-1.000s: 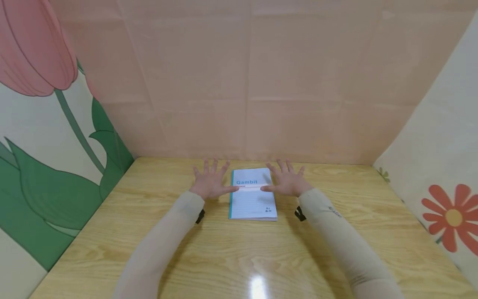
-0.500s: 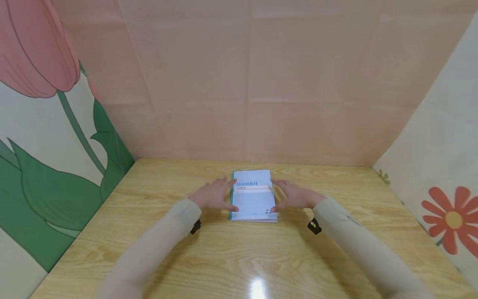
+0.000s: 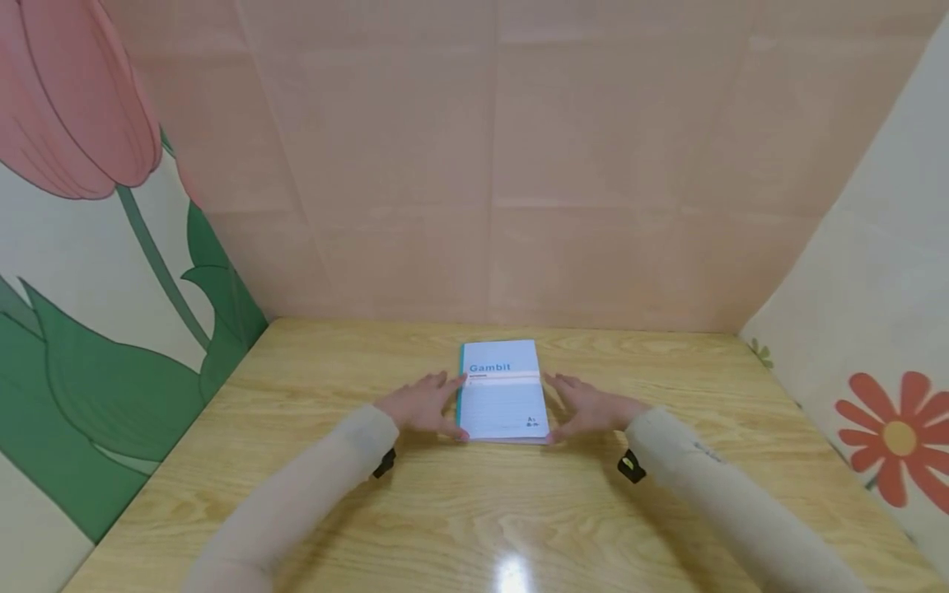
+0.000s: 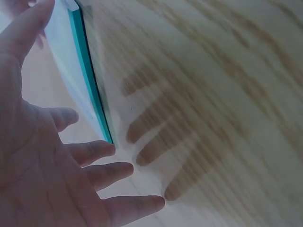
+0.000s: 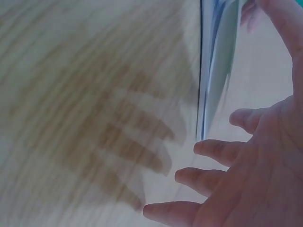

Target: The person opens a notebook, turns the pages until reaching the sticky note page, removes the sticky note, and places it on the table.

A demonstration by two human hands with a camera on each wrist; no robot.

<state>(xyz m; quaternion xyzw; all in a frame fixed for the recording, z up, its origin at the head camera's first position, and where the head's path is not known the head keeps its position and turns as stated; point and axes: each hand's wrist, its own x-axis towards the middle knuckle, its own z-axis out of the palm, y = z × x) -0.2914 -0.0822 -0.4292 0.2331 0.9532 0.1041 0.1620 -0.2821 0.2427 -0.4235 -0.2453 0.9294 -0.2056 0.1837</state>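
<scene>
A pale notebook point(image 3: 502, 405) with "Gambit" on its cover lies flat on the wooden table, its teal spine point(image 4: 87, 71) on the left. Beside that spine is my left hand point(image 3: 421, 405), fingers spread and relaxed, thumb at the near left corner. My right hand point(image 3: 589, 408) mirrors it along the page edges point(image 5: 205, 85), with its thumb at the near right corner. In the wrist views the other fingers reach over the table beside the notebook, casting shadows. Whether either thumb touches the cover is hard to tell. Neither hand grips anything.
The wood-grain table point(image 3: 474, 511) surrounds the notebook on all sides. A plain pinkish sheet point(image 3: 489, 165) hangs along its back edge. Flower-printed panels stand at the left point(image 3: 96, 354) and right point(image 3: 823, 313). Black wrist devices sit under both sleeves.
Both hands have come down and nearer to me, from spread above the notebook's upper half to its two sides by the lower half. The notebook stays in place on the table.
</scene>
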